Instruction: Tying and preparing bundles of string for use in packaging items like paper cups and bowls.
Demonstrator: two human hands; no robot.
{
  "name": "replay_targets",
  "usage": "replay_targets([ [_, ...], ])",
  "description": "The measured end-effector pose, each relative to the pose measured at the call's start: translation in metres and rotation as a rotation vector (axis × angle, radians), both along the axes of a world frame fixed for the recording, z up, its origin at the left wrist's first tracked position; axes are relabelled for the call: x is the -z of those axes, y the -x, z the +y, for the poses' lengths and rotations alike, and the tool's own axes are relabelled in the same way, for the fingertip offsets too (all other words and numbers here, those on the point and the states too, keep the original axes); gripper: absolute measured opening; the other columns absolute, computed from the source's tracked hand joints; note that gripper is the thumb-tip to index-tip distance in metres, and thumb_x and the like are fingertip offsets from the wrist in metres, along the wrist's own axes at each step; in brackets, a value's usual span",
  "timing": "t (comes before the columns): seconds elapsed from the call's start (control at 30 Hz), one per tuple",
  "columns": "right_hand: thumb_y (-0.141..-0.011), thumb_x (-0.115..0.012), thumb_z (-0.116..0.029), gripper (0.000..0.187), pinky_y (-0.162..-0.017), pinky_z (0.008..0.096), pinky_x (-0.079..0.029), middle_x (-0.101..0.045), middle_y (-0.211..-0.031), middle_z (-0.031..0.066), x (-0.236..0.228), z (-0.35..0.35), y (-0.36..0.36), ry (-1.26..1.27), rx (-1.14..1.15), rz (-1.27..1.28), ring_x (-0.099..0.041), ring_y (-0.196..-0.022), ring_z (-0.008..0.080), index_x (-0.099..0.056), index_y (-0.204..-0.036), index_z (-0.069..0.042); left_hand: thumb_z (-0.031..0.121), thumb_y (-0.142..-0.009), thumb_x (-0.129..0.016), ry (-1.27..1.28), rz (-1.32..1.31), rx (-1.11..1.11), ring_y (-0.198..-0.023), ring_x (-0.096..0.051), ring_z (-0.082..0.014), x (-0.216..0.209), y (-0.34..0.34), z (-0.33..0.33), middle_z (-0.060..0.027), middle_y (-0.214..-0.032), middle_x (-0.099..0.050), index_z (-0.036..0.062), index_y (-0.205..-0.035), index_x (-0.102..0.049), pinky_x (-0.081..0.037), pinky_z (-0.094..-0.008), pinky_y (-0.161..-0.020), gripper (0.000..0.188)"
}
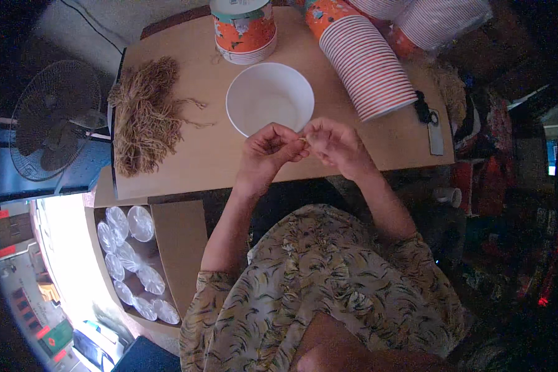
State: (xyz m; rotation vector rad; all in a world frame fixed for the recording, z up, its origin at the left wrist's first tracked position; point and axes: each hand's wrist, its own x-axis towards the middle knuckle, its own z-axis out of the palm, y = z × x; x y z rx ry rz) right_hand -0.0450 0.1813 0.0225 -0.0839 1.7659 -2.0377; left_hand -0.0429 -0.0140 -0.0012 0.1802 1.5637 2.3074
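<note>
Faced a dim room from behind a light-brown table [201,71], with a bright patch at lower left. Saw below the table's left end an open carton [178,242], loaded with white, plastic-wrapped stacks [129,255]. Noted a caged fan [54,121] beyond the left edge. Found on the table's right side a long stack of white tubs [367,68] with red-orange rims, slanting away toward the far edge. Found also, near that edge, a shorter stack of orange-patterned tubs [245,34], and on the left a loose heap of brown twine [146,118], strands straying toward the middle. Saw between them a single white bowl [270,93], mouth up. Held both hands together by its near rim: left hand [271,150] with thumb and forefinger pinched, right hand [340,149] with fingers curled in to meet them. Gripped between the fingertips a tiny yellowish piece [304,141], too small and blurred to identify; could not tell which hand bore the firmer hold.
</note>
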Motion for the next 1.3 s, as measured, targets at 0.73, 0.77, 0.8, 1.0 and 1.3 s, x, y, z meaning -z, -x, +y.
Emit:
replay_targets([
  [0.73, -0.096, -0.062, -0.022, 0.019, -0.062, 0.0204, -0.041, -0.056, -0.077, -0.0049, 0.0, -0.002, -0.003, -0.13, 0.246, 0.256, -0.05, -0.068, 0.004, -0.063, -0.104, -0.004, 0.005, -0.095, -0.062, -0.072, -0.088, 0.043, -0.084, -0.067, -0.0139, -0.004, 0.002, 0.001, -0.0084, -0.091, -0.07, 0.002, -0.099, -0.058, -0.056, -0.0258, -0.075, 0.006],
  [0.77, -0.096, -0.062, -0.021, 0.019, -0.062, 0.0203, -0.041, -0.056, -0.078, -0.0048, 0.001, -0.001, -0.003, -0.111, 0.248, 0.241, -0.05, -0.068, 0.004, -0.064, -0.103, -0.004, 0.005, -0.095, -0.062, -0.073, -0.086, 0.042, -0.084, -0.067, -0.0139, -0.003, 0.002, 0.001, -0.0084, -0.091, -0.07, 0.002, -0.099, -0.058, -0.056, -0.0258, -0.075, 0.006],
  [0.8, -0.095, -0.063, -0.021, 0.019, -0.062, 0.0203, -0.041, -0.057, -0.078, -0.0047, 0.002, 0.0, -0.003, -0.093, 0.25, 0.228, -0.05, -0.068, 0.004, -0.065, -0.103, -0.004, 0.005, -0.095, -0.063, -0.069, -0.047, 0.037, -0.084, -0.067, -0.0131, 0.0, 0.002, 0.002, -0.0076, -0.09, -0.069, 0.0017, -0.103, -0.058, -0.056, -0.0254, -0.075, 0.01],
  [1.0, -0.094, -0.064, -0.017, 0.017, -0.064, 0.0213, -0.044, -0.061, -0.085, -0.0026, -0.009, -0.003, -0.005, -0.196, 0.283, 0.374, -0.054, -0.074, 0.0036, -0.066, -0.102, -0.002, 0.007, -0.092, -0.068, 0.155, 0.221, -0.072, -0.081, -0.065, -0.0101, -0.014, -0.005, 0.008, -0.0051, -0.089, -0.068, 0.0002, -0.106, -0.065, -0.055, -0.0247, -0.07, 0.016],
  [1.3, -0.089, -0.068, -0.02, 0.019, -0.056, 0.023, -0.041, -0.056, -0.068, -0.0059, -0.03, 0.032, -0.02, -0.458, -0.03, 0.376, -0.047, -0.061, 0.0031, -0.065, -0.091, -0.001, 0.003, -0.086, -0.069, 0.576, 0.633, -0.144, -0.073, -0.068, -0.022, -0.012, -0.023, 0.005, -0.0094, -0.09, -0.068, 0.0015, -0.099, -0.067, -0.057, -0.0317, -0.065, 0.013],
])
